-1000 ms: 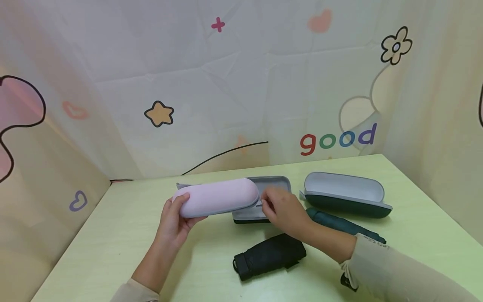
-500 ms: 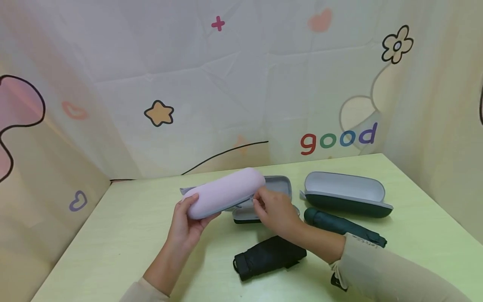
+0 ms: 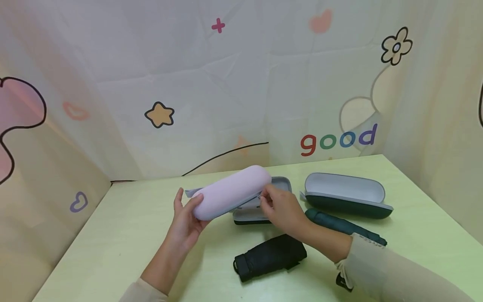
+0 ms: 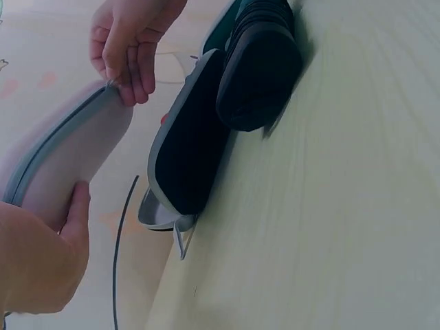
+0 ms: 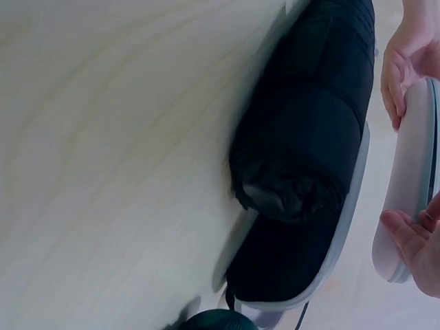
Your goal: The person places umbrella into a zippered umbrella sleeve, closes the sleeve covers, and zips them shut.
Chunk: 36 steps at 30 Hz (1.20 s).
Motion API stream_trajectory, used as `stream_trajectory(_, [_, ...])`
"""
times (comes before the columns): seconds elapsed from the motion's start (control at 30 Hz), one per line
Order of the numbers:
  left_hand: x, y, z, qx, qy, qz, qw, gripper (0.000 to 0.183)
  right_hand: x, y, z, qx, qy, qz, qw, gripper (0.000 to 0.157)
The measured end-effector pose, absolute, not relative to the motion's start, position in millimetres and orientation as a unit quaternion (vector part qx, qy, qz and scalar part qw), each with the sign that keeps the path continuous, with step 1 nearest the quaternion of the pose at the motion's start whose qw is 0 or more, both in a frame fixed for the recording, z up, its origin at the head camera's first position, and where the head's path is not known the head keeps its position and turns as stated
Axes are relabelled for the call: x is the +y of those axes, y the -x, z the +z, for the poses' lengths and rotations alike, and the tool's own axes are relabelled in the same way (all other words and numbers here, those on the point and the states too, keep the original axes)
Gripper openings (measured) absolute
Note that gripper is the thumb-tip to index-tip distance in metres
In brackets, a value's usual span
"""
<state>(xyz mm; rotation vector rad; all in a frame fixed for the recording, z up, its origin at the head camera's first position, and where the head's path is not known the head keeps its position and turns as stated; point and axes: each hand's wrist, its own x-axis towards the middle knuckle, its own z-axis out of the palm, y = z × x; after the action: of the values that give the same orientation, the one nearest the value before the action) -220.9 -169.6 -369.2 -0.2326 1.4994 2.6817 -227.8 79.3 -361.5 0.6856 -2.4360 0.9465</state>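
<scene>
My left hand (image 3: 185,228) grips the left end of a pale pink zip case (image 3: 232,193), with the thumb on top. The case is held up over the table, its right end tilted higher. Beside that right end, my right hand (image 3: 284,209) pinches the zip pull between thumb and fingers. In the left wrist view, the grey zip (image 4: 58,130) runs along the case's edge up to the pinching fingers (image 4: 137,75). A grey loop sticks out behind the left hand in the head view.
A black folded umbrella (image 3: 269,256) lies in front of the hands. Behind the pink case stands an open black case (image 3: 252,222) with grey lining, partly hidden. To the right are an open dark green case (image 3: 347,205) and a dark green folded umbrella (image 3: 343,225).
The pink case has shifted right and up with my left hand, and its right end has tipped upward. My right hand dipped left along the zip, then came back right.
</scene>
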Motion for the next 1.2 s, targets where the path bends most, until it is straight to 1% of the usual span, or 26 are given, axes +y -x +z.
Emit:
stream_trajectory(0.03, [-170,221,-369,0.495,0.071,0.866,0.033,0.078,80,229,-362,-0.88,-0.245,0.345,0.216,0.009])
stream_trajectory(0.17, [-170,219,-372,0.513,0.048,0.856,0.041,0.041,84,232,-362,-0.879,-0.235,0.354,0.214,0.007])
stream_trajectory(0.23, [-170,218,-373,0.517,0.041,0.854,0.045,0.03,85,234,-363,-0.877,-0.228,0.363,0.215,0.007])
stream_trajectory(0.33, [-170,217,-374,0.527,0.033,0.847,0.057,0.03,87,239,-363,-0.875,-0.214,0.385,0.202,0.007])
stream_trajectory(0.43, [-172,216,-374,0.547,0.015,0.833,0.083,0.034,90,243,-362,-0.873,-0.191,0.413,0.178,0.005])
stream_trajectory(0.57, [-173,213,-374,0.565,-0.038,0.815,0.127,0.039,91,247,-359,-0.869,-0.152,0.452,0.136,0.004])
stream_trajectory(0.63, [-174,213,-374,0.568,-0.07,0.807,0.144,0.032,91,249,-357,-0.865,-0.133,0.47,0.114,0.004])
stream_trajectory(0.7, [-174,213,-375,0.571,-0.092,0.801,0.152,0.017,90,250,-356,-0.861,-0.121,0.484,0.098,0.005])
stream_trajectory(0.73, [-173,213,-375,0.575,-0.099,0.797,0.154,0.013,90,251,-356,-0.86,-0.115,0.489,0.091,0.005])
stream_trajectory(0.77, [-173,214,-375,0.581,-0.099,0.793,0.156,0.016,89,250,-355,-0.859,-0.112,0.493,0.084,0.005])
stream_trajectory(0.87, [-172,216,-377,0.596,-0.079,0.783,0.158,0.037,86,249,-354,-0.856,-0.111,0.501,0.069,0.005])
stream_trajectory(0.9, [-171,216,-377,0.602,-0.07,0.779,0.162,0.039,85,249,-354,-0.854,-0.113,0.503,0.066,0.005])
stream_trajectory(0.97, [-170,217,-377,0.613,-0.051,0.77,0.172,0.035,82,248,-353,-0.85,-0.124,0.508,0.061,0.004])
stream_trajectory(1.03, [-169,218,-377,0.614,-0.045,0.766,0.185,0.02,79,247,-353,-0.847,-0.139,0.51,0.061,0.004])
stream_trajectory(1.07, [-168,218,-377,0.61,-0.049,0.768,0.191,0.016,78,247,-352,-0.844,-0.146,0.512,0.062,0.004])
stream_trajectory(1.1, [-168,218,-377,0.603,-0.054,0.771,0.198,0.028,77,247,-352,-0.841,-0.153,0.515,0.06,0.004])
stream_trajectory(1.2, [-165,219,-375,0.57,-0.079,0.79,0.212,0.074,74,246,-352,-0.835,-0.17,0.52,0.055,0.004])
